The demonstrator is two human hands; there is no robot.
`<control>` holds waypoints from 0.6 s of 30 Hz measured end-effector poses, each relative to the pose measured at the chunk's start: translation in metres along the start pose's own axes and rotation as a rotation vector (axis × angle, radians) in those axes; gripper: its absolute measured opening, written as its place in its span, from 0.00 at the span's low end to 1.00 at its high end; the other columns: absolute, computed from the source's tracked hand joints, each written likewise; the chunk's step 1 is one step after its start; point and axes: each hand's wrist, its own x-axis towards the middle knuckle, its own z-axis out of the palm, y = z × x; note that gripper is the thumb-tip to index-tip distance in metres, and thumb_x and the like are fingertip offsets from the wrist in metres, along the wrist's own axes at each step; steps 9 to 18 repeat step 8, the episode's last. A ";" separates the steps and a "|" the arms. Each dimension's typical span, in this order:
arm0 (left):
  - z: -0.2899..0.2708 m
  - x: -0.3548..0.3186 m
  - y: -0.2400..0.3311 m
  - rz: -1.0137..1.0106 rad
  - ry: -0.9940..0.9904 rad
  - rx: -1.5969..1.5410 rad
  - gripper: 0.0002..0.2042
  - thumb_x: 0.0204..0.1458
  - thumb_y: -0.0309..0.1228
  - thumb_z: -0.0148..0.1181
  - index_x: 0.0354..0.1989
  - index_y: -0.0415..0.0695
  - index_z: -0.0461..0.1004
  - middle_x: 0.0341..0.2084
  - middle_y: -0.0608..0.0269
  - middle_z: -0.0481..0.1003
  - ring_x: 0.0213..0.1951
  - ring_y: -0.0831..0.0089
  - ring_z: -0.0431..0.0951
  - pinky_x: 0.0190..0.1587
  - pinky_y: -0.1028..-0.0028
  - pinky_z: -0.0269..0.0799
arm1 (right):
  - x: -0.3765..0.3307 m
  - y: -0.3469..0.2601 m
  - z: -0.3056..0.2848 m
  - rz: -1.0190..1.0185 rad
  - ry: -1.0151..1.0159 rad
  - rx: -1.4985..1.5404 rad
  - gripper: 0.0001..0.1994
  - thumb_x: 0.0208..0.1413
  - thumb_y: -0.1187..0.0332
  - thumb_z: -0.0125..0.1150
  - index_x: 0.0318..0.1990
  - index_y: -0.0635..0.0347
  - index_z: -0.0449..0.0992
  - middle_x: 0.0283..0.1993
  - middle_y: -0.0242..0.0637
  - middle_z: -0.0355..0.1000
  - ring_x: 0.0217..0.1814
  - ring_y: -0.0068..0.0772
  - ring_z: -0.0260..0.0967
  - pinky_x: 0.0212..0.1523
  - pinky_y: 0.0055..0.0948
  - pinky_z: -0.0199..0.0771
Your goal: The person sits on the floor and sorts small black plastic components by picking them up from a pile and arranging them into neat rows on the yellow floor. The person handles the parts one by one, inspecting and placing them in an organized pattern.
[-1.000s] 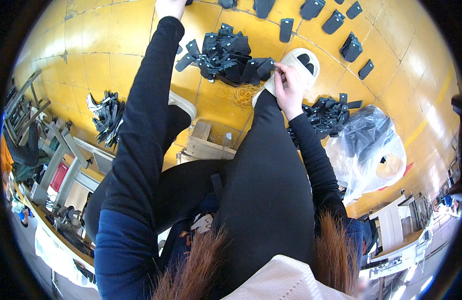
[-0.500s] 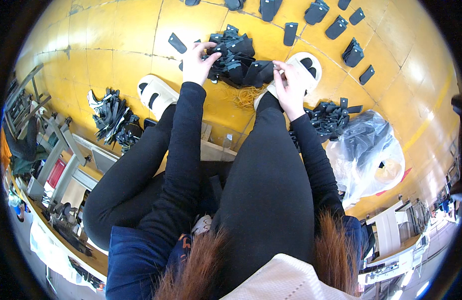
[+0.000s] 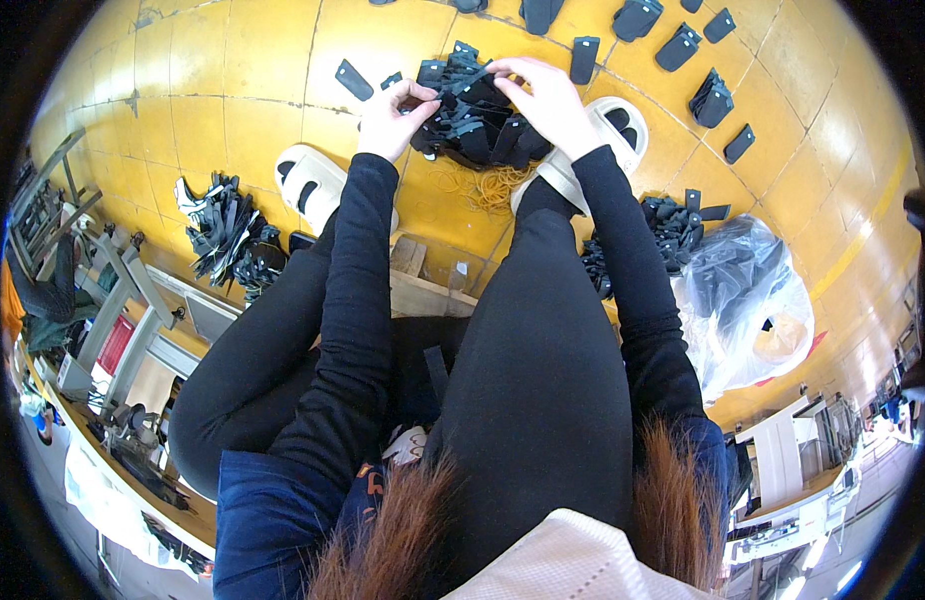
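Observation:
A heap of flat black fabric pieces (image 3: 478, 135) with small pale labels lies on the floor between my feet. At its left side my left hand (image 3: 395, 118) has thumb and forefinger closed around the edge of a black piece. My right hand (image 3: 545, 100) reaches over the heap's upper right, pinching another black piece between thumb and fingers. The fingertips partly hide what each hand grips. A tangle of yellow rubber bands (image 3: 493, 190) sits just below the heap.
Small stacks of black pieces (image 3: 711, 100) are spread at the upper right. Another dark pile (image 3: 668, 230) lies beside a clear plastic bag (image 3: 748, 305) on the right. More dark pieces (image 3: 223, 235) are heaped at left. My sandals (image 3: 311, 185) flank the central heap.
My right hand has moved left and upward, from the heap's right end to its upper part. My left hand has shifted slightly left and stays at the heap's left side.

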 end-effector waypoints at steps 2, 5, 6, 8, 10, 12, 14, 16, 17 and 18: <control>-0.001 0.001 -0.003 -0.010 -0.022 -0.028 0.05 0.47 0.21 0.61 0.30 0.39 0.72 0.33 0.64 0.76 0.35 0.81 0.73 0.40 0.81 0.69 | 0.003 -0.001 0.010 -0.017 -0.029 -0.029 0.10 0.52 0.65 0.56 0.41 0.55 0.76 0.34 0.35 0.72 0.35 0.35 0.70 0.39 0.30 0.70; -0.003 0.001 -0.008 0.002 -0.049 -0.097 0.05 0.47 0.21 0.60 0.30 0.40 0.70 0.32 0.63 0.76 0.35 0.81 0.73 0.40 0.81 0.69 | 0.001 -0.005 0.024 0.012 -0.069 -0.079 0.14 0.51 0.64 0.58 0.45 0.51 0.73 0.37 0.35 0.70 0.40 0.36 0.70 0.41 0.30 0.70; -0.003 0.000 -0.010 0.000 -0.055 -0.115 0.05 0.48 0.21 0.60 0.31 0.40 0.69 0.32 0.63 0.76 0.35 0.80 0.73 0.41 0.81 0.68 | 0.000 -0.006 0.027 0.053 -0.082 -0.072 0.15 0.50 0.64 0.58 0.47 0.51 0.72 0.38 0.35 0.70 0.41 0.36 0.70 0.42 0.31 0.70; -0.001 0.001 -0.010 0.000 -0.065 -0.137 0.05 0.48 0.21 0.60 0.31 0.41 0.69 0.32 0.62 0.76 0.35 0.80 0.73 0.41 0.81 0.68 | -0.001 -0.003 0.031 0.135 -0.097 -0.058 0.17 0.49 0.63 0.60 0.48 0.52 0.71 0.40 0.37 0.70 0.43 0.36 0.70 0.43 0.31 0.70; -0.001 0.001 -0.010 0.000 -0.065 -0.137 0.05 0.48 0.21 0.60 0.31 0.41 0.69 0.32 0.62 0.76 0.35 0.80 0.73 0.41 0.81 0.68 | -0.001 -0.003 0.031 0.135 -0.097 -0.058 0.17 0.49 0.63 0.60 0.48 0.52 0.71 0.40 0.37 0.70 0.43 0.36 0.70 0.43 0.31 0.70; -0.001 0.001 -0.010 0.000 -0.065 -0.137 0.05 0.48 0.21 0.60 0.31 0.41 0.69 0.32 0.62 0.76 0.35 0.80 0.73 0.41 0.81 0.68 | -0.001 -0.003 0.031 0.135 -0.097 -0.058 0.17 0.49 0.63 0.60 0.48 0.52 0.71 0.40 0.37 0.70 0.43 0.36 0.70 0.43 0.31 0.70; -0.001 0.001 -0.010 0.000 -0.065 -0.137 0.05 0.48 0.21 0.60 0.31 0.41 0.69 0.32 0.62 0.76 0.35 0.80 0.73 0.41 0.81 0.68 | -0.001 -0.003 0.031 0.135 -0.097 -0.058 0.17 0.49 0.63 0.60 0.48 0.52 0.71 0.40 0.37 0.70 0.43 0.36 0.70 0.43 0.31 0.70; -0.001 0.001 -0.010 0.000 -0.065 -0.137 0.05 0.48 0.21 0.60 0.31 0.41 0.69 0.32 0.62 0.76 0.35 0.80 0.73 0.41 0.81 0.68 | -0.001 -0.003 0.031 0.135 -0.097 -0.058 0.17 0.49 0.63 0.60 0.48 0.52 0.71 0.40 0.37 0.70 0.43 0.36 0.70 0.43 0.31 0.70; -0.001 0.001 -0.010 0.000 -0.065 -0.137 0.05 0.48 0.21 0.60 0.31 0.41 0.69 0.32 0.62 0.76 0.35 0.80 0.73 0.41 0.81 0.68 | -0.001 -0.003 0.031 0.135 -0.097 -0.058 0.17 0.49 0.63 0.60 0.48 0.52 0.71 0.40 0.37 0.70 0.43 0.36 0.70 0.43 0.31 0.70; -0.001 0.001 -0.010 0.000 -0.065 -0.137 0.05 0.48 0.21 0.60 0.31 0.41 0.69 0.32 0.62 0.76 0.35 0.80 0.73 0.41 0.81 0.68 | -0.001 -0.003 0.031 0.135 -0.097 -0.058 0.17 0.49 0.63 0.60 0.48 0.52 0.71 0.40 0.37 0.70 0.43 0.36 0.70 0.43 0.31 0.70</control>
